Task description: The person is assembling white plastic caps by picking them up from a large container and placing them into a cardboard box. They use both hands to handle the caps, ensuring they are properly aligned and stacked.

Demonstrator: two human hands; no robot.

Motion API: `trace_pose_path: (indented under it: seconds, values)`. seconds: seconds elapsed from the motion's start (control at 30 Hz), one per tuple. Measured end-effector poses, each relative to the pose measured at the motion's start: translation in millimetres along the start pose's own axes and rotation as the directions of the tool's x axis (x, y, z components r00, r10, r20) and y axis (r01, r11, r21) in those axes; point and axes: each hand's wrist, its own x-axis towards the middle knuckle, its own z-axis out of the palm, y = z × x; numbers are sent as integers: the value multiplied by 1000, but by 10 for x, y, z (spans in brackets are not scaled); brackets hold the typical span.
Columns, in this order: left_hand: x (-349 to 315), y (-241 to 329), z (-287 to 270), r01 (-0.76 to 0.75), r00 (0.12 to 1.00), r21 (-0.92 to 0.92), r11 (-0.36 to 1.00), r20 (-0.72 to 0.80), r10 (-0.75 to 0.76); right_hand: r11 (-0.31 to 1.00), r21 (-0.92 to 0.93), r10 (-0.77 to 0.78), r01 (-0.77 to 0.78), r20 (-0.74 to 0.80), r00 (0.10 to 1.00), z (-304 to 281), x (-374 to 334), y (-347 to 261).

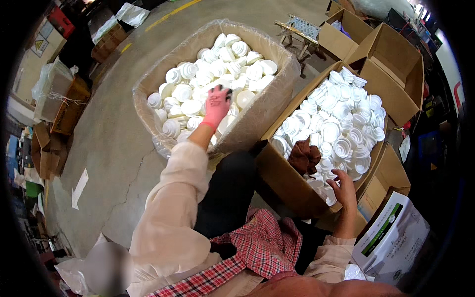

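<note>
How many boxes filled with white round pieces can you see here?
2. One, the plastic-lined box, is under the gloved left hand; the other, a brown cardboard box, is on the right, by the bare right hand. Other filled boxes may be hidden.

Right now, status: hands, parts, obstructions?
Pink-gloved left hand at ridged white plastic discs. Bare right hand open at brown cardboard box's edge. Brown ruffled fabric on similar discs inside.

left: discs [192,108] in bin [262,126] | right: more discs [341,147] in carton [287,187] | cloth [304,157] atop these
</note>
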Motion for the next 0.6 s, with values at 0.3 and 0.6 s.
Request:
trace_pose_path:
  seconds: [0.3,0.6]
  values:
    - [-512,-346,-568,-59,998,-195,979,-24,55,986,108,-121,126,-54,991,198,24,161]
    - [-533,1665,-999,-304,853,-670,677,125,507,988,133,-67,78,-82,994,145,-511,194]
